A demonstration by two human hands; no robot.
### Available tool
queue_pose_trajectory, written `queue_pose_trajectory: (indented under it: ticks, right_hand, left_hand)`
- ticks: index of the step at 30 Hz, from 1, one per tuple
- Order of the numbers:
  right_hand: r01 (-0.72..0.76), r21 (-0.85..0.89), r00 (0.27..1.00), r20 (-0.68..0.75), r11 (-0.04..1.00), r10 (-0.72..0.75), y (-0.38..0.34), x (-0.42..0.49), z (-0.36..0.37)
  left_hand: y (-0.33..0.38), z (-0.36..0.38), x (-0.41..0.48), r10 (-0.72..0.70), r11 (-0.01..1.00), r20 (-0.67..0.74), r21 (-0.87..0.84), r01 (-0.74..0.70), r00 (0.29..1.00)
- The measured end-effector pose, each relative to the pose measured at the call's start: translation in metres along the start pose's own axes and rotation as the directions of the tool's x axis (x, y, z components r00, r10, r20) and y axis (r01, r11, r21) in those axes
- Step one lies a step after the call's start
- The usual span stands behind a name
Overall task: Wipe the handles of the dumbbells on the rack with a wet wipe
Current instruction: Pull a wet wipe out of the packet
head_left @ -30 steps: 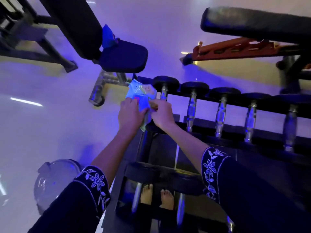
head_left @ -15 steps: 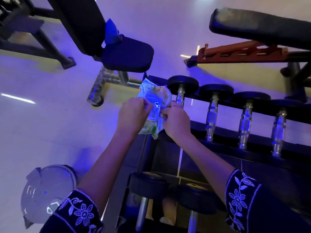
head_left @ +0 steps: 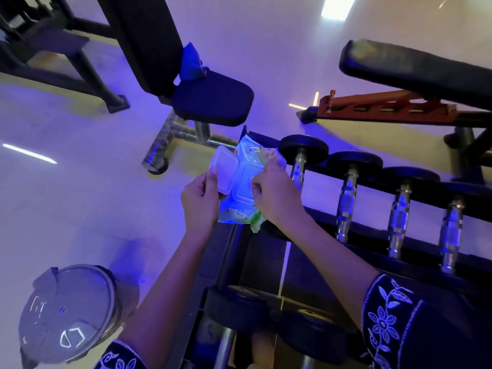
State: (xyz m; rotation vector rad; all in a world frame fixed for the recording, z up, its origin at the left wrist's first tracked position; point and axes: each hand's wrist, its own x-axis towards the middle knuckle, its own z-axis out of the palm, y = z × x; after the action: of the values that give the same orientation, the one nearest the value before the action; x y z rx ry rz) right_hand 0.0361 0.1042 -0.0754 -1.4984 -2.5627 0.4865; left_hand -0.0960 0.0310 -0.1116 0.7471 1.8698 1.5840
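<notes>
Plastic wipe pack (head_left: 246, 182) between both hands: left hand (head_left: 199, 202) pinching lid (head_left: 225, 169), right hand (head_left: 277, 194) gripping body.

Padded bench (head_left: 213, 99); lidded bin (head_left: 66, 312)

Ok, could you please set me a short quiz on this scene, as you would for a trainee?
1. True or false: the flip lid of the wipe pack is shut.
2. Where in the picture does the bin stand? A) lower left; B) upper right; C) top centre.
3. Which hand holds the lid?
Key: 1. False, the lid stands open. 2. A. 3. The left hand; the right hand grips the pack beside its opening.
</notes>
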Motion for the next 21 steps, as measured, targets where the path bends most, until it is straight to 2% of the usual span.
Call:
queue_pose_trajectory:
  ticks: [3,7,15,17,21]
  right_hand:
    - [0.049,-0.114,0.998,0.052,0.992,-0.043,-0.004,0.006,0.002]
    - [0.098,-0.132,0.992,0.097,0.986,-0.085,-0.008,0.012,-0.007]
    - [0.164,-0.179,0.966,0.230,0.970,-0.121,-0.007,0.018,-0.002]
    - [0.153,-0.110,0.958,0.260,0.982,-0.121,-0.003,0.020,-0.002]
    - [0.010,0.215,0.980,0.194,0.977,-0.053,0.009,0.022,-0.012]
  left_hand:
    - [0.007,0.003,-0.004,0.023,0.997,-0.018,0.075,-0.021,1.000]
    - [0.011,0.007,-0.007,0.078,0.982,-0.036,0.177,-0.070,0.996]
    - [0.009,0.008,-0.006,0.159,0.962,-0.018,0.228,-0.151,0.987]
    - [0.008,0.008,-0.005,0.157,0.964,-0.017,0.219,-0.149,0.988]
    - [0.004,0.006,-0.001,0.122,0.979,-0.021,0.169,-0.116,0.992]
